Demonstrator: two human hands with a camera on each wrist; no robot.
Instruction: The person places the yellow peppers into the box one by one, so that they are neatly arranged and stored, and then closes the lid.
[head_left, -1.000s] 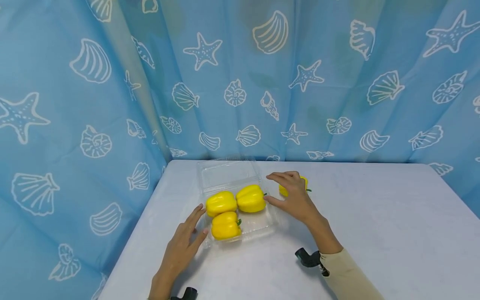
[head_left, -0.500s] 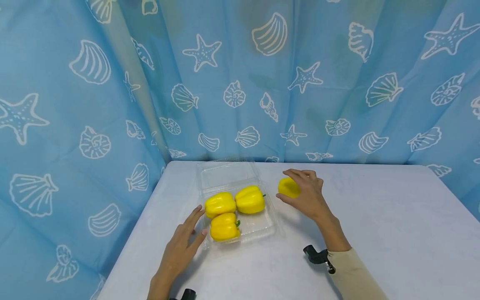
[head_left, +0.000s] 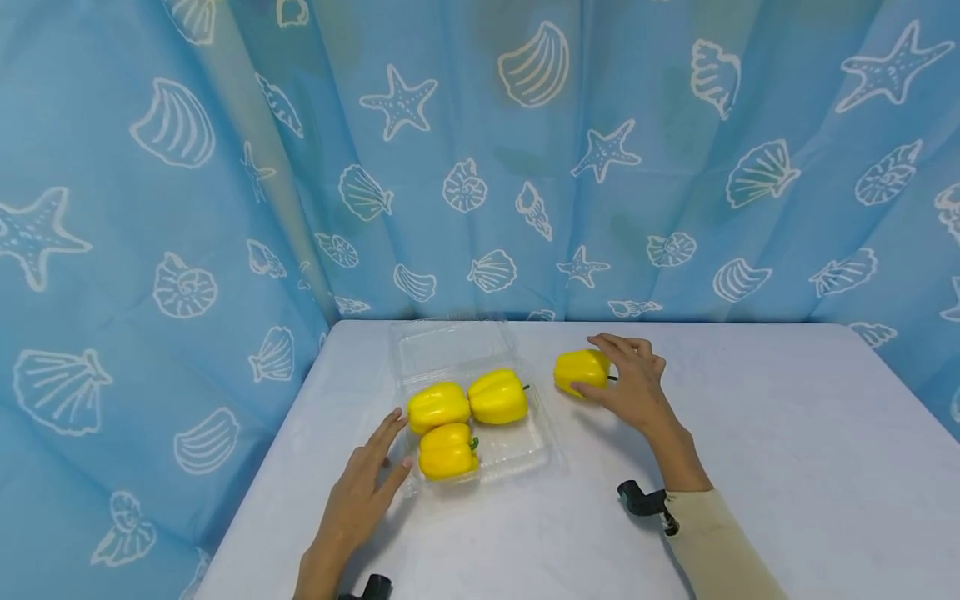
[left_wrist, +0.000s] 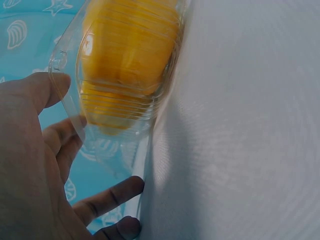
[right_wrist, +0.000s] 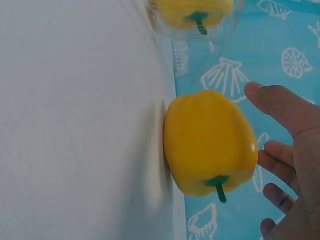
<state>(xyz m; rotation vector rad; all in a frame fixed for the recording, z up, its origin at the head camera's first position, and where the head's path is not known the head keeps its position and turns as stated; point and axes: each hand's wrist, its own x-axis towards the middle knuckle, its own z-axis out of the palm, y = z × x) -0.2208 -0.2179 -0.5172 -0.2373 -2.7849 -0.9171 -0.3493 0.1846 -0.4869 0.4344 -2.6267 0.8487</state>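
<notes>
Three yellow bell peppers sit in a clear plastic clamshell container (head_left: 517, 448): one back left (head_left: 438, 407), one back right (head_left: 498, 397), one front left (head_left: 447, 452). Its lid (head_left: 453, 343) lies folded back behind. At the container's left side is my left hand (head_left: 358, 487), thumb and fingers spread; in the left wrist view the thumb and a finger touch the clear rim (left_wrist: 66, 102). Another yellow bell pepper (head_left: 576, 372) with a green stem lies on the table, right of the container. My right hand (head_left: 636, 390) reaches around it, with the thumb apart from it in the right wrist view.
A white-covered table (head_left: 765, 450) carries everything. Blue curtains (head_left: 465, 167) with white shells and starfish hang behind it and on the left. A black wrist camera mount (head_left: 643, 502) is on my right wrist.
My right hand has moved right, away from the pepper at the container's right side, to around the pepper lying on the table. My left hand stays at the container's edge.
</notes>
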